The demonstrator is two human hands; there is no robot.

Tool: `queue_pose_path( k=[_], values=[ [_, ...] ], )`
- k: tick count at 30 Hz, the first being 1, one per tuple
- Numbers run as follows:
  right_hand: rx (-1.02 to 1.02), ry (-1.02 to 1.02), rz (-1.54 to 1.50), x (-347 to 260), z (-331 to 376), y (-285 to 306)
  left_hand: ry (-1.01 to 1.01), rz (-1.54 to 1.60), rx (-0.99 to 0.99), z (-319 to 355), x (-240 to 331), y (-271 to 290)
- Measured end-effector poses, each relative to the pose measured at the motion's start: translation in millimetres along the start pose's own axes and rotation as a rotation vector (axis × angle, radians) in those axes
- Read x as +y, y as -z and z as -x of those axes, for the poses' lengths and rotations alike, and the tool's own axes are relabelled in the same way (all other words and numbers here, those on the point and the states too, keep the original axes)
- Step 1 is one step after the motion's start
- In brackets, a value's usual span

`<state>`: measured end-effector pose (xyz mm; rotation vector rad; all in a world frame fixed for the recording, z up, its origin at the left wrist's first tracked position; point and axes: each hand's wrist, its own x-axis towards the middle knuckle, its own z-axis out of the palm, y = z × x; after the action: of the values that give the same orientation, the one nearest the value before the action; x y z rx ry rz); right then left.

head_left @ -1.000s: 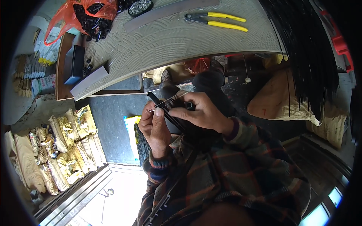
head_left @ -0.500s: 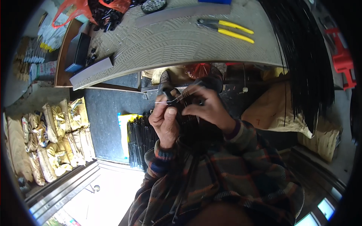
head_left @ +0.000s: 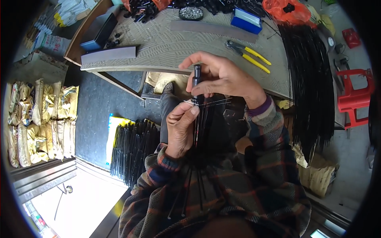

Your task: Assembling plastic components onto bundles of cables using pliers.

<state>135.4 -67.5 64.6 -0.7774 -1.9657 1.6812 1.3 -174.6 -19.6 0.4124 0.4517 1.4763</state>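
A black umbrella frame (head_left: 197, 81) stands between my hands, its thin dark ribs fanning down toward my lap. My left hand (head_left: 179, 129) is closed, thumb and forefinger pinching the frame just under its black tubular top. A thin silvery wire (head_left: 217, 102) crosses the frame at that pinch and sticks out on both sides. Higher up, my right hand (head_left: 224, 77) curls round the black top, with its thumb lying across the near side and its forefinger lifted away. Some right fingers are hidden behind the tube.
Ahead is a workbench (head_left: 158, 47) with yellow-handled cutters (head_left: 250, 57), a blue box (head_left: 246, 20), a dish of small metal parts (head_left: 191, 14) and black fittings (head_left: 145, 10). Black rods hang at its right end (head_left: 307, 87). Bundled black rods (head_left: 133, 148) and wrapped packages (head_left: 43, 115) lie left; a red stool (head_left: 355, 95) stands right.
My right hand has moved up to the top of the frame, which now shows clearly upright. My left hand keeps its pinch. The view has shifted, showing more of the bench.
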Motion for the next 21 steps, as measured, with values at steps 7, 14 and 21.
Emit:
queue_pose_path(
  k=[7,14,21],
  values=[
    [0.073,0.076,0.16,3.5,-2.7,-5.9,0.017,-0.052,0.044,0.2,3.2,-1.6],
    [0.196,0.088,0.431,8.0,-2.9,-14.3,-0.002,-0.062,0.091,-2.7,1.5,0.5],
    [0.251,0.156,0.529,12.9,-6.4,-18.8,-0.021,-0.094,0.124,-2.8,3.5,-1.1]
  ],
)
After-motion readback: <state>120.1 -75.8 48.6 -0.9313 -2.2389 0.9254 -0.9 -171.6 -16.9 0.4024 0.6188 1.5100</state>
